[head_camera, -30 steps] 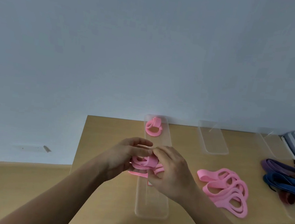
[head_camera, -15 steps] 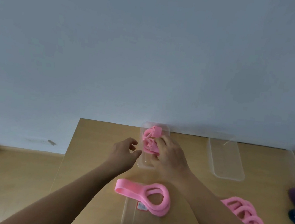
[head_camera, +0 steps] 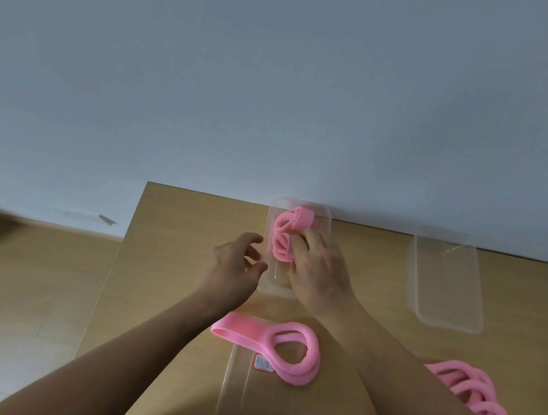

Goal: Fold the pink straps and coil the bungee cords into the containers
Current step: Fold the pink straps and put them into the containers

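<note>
A light wooden bench (head_camera: 162, 262) stands against a pale grey wall (head_camera: 280, 87), and a clear plastic container (head_camera: 324, 218) sits at its far edge with its long side running towards the person. Two folded pink straps lie inside the container's far half. The farther folded strap (head_camera: 295, 220) lies against the end wall, and the nearer folded strap (head_camera: 281, 251) touches it on the near side. The right hand (head_camera: 319, 275) reaches into the container from the near right. Its fingers (head_camera: 309, 242) are pressed together and curled over the right edge of the nearer folded strap, gripping it. The thumb is hidden beneath the hand. The left hand (head_camera: 230, 267) hovers just beside the container's left wall and holds nothing. Its fingers are loosely spread and slightly bent, with the tips pointing at the container; whether they touch the wall cannot be told. Closer to the person, a loose pink strap (head_camera: 243, 334) lies flat between the two forearms, a straight band on the left and doubled loops on the right. It rests partly on a flat clear tray (head_camera: 256, 398) that carries a small white label (head_camera: 263, 364) with a red edge, its writing too small to read. A pile of pink straps (head_camera: 476, 401) lies beyond the right forearm. A second clear container (head_camera: 446, 283) stands well apart to the right, also at the far edge. Wooden floor (head_camera: 20, 297) shows to the left of the bench.
</note>
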The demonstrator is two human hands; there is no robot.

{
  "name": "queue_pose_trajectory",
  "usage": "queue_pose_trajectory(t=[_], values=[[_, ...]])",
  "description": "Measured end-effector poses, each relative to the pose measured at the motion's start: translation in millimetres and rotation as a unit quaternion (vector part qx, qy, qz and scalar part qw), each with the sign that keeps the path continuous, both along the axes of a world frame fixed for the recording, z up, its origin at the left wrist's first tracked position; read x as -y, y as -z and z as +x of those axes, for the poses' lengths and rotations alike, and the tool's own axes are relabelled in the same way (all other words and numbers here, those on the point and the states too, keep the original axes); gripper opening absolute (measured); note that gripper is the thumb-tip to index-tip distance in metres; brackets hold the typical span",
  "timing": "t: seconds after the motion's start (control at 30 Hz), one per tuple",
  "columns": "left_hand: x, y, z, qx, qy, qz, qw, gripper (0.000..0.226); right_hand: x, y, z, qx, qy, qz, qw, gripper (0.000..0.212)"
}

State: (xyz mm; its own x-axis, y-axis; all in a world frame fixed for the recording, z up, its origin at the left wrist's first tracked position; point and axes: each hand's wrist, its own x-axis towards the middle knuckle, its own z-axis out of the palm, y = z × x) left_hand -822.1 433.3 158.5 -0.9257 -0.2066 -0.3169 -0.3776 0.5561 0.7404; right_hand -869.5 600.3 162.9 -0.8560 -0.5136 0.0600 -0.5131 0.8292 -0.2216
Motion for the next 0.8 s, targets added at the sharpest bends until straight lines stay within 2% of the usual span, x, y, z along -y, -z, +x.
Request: queue_pose_trajectory(t=[0.23, 0.5, 0.67, 0.8], values=[[-1, -6, 3, -0.004, 0.005, -0.010, 1.000, 0.040, 0, 1, -3, 0.057, 0.002, 0.026, 0.998, 0.036], [6, -14, 24, -0.035, 0.019, -0.045, 0.998, 0.041, -6, -19, 3, 0.059, 0.054, -0.021, 0.997, 0.057], [14, -10, 45, -0.041, 0.048, -0.068, 0.996, 0.040, -21, -22, 43, 0.000, 0.123, -0.090, 0.988, 0.034], [23, -1, 71, -0.039, 0.072, -0.111, 0.990, 0.035, -39, -10, 95, -0.004, 0.222, -0.084, 0.971, 0.017]])
